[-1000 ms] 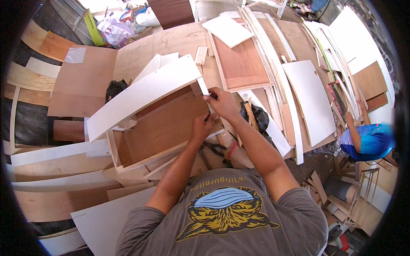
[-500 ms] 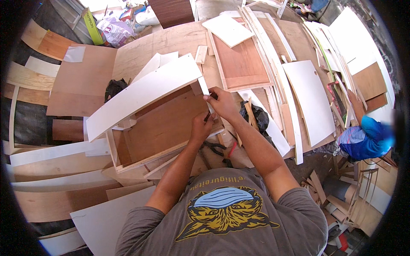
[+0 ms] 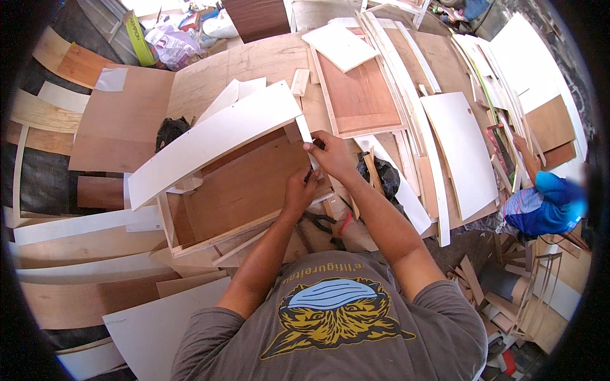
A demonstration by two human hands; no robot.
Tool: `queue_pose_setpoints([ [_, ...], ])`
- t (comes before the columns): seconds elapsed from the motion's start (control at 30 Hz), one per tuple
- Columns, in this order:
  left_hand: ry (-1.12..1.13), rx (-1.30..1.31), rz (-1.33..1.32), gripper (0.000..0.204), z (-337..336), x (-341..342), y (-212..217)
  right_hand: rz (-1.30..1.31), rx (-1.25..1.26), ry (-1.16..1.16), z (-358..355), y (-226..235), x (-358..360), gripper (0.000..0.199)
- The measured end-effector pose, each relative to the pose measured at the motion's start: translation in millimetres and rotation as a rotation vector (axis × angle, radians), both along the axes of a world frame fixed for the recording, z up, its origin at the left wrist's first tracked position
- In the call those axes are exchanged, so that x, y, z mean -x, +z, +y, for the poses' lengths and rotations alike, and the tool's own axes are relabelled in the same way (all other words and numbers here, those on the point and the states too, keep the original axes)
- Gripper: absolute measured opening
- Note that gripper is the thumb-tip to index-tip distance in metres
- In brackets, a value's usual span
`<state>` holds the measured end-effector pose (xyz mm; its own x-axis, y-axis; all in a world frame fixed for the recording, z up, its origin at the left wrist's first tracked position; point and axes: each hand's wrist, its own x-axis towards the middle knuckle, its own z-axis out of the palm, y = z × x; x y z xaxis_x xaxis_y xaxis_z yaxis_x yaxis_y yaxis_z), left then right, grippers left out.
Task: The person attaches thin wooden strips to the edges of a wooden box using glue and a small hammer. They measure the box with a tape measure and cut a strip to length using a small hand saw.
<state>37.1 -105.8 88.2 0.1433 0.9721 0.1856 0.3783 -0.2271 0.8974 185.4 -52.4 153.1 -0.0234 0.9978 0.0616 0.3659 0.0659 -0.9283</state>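
At centre of the table (image 3: 267, 60), a shallow wooden box (image 3: 244, 190) is lying open side up, with a white panel (image 3: 216, 143) leaning across its top. Right hand (image 3: 333, 155) is pinching a thin white strip (image 3: 306, 136) at the box's right corner. Left hand (image 3: 298, 193) is closing its fingers on the same corner just below. Pliers (image 3: 324, 223) are lying just beside the box. Another person in blue (image 3: 546, 206) is crouching at far right.

Co-worker's arm (image 3: 528, 157) — now farther up along the stacked boards (image 3: 508, 120).
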Motion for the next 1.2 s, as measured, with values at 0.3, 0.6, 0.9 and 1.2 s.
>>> queue_pose_setpoints([
  [0.3, 0.007, 0.094, -0.01, 0.019, -2, -3, 11, 0.091, -0.034, 0.006, 4, -17, -1, 0.047],
  [0.6, -0.008, 0.03, 0.014, 0.018, -2, -3, 15, 0.043, -0.015, -0.015, 8, -19, -2, 0.047],
  [0.9, -0.001, 0.249, -0.133, 0.025, -5, -3, 21, 0.112, -0.076, -0.11, 18, 12, 9, 0.042],
  [1.2, -0.036, 0.286, -0.105, 0.033, -3, -2, 28, 0.27, -0.143, -0.167, 39, 13, 24, 0.036],
])
